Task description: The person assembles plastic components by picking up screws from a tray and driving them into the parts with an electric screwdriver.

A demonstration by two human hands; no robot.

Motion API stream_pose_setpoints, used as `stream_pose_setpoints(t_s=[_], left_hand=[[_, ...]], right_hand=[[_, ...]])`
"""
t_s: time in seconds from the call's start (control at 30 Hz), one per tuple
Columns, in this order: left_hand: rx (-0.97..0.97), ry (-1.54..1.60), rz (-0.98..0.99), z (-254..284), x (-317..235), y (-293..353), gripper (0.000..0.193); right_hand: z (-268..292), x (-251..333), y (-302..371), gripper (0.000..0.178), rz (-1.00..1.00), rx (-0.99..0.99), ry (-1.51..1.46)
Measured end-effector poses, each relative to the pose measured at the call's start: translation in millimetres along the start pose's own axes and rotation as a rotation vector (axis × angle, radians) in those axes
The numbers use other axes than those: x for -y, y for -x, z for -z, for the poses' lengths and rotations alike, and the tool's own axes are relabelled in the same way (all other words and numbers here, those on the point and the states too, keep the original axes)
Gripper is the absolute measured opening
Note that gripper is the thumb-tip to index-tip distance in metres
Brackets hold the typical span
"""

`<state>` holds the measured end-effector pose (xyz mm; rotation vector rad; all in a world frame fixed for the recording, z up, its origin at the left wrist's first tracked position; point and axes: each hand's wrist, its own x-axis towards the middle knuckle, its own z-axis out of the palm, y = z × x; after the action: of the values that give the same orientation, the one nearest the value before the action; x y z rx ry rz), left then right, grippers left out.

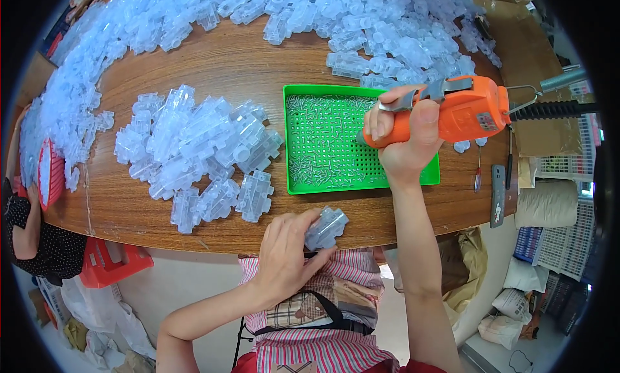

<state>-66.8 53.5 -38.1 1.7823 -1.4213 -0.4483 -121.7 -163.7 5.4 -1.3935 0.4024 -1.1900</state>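
Observation:
My left hand [284,251] grips a clear plastic housing [327,228] at the table's front edge, fingers along its left side and thumb beneath. An orange electric screwdriver [445,118] is in my right hand [411,131], which wraps round its body and lever. Its tip points down and left over a green perforated tray [363,189] of small silver screws [316,173]. Whether the tip touches a screw I cannot tell. Left of the tray lies a heap of similar clear housings [200,144].
More clear plastic parts [381,24] are piled along the table's far side and left. At the right lie a grey remote-like bar [497,195] and a thin screwdriver [478,176]. Another person's arm [27,227] and a red basket [50,176] are at the far left.

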Motion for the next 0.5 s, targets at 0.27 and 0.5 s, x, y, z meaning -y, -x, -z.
stream_pose_setpoints(t_s=[0.27,0.5], left_hand=[[-0.086,-0.015,-0.143,19.7,0.9,-21.7,0.076],[0.096,-0.013,-0.159,37.2,9.2,-62.6,0.08]], right_hand=[[1.9,0.1,4.2,0.056,-0.011,0.042,0.042],[14.6,72.0,10.4,0.075,0.169,0.372,-0.276]])
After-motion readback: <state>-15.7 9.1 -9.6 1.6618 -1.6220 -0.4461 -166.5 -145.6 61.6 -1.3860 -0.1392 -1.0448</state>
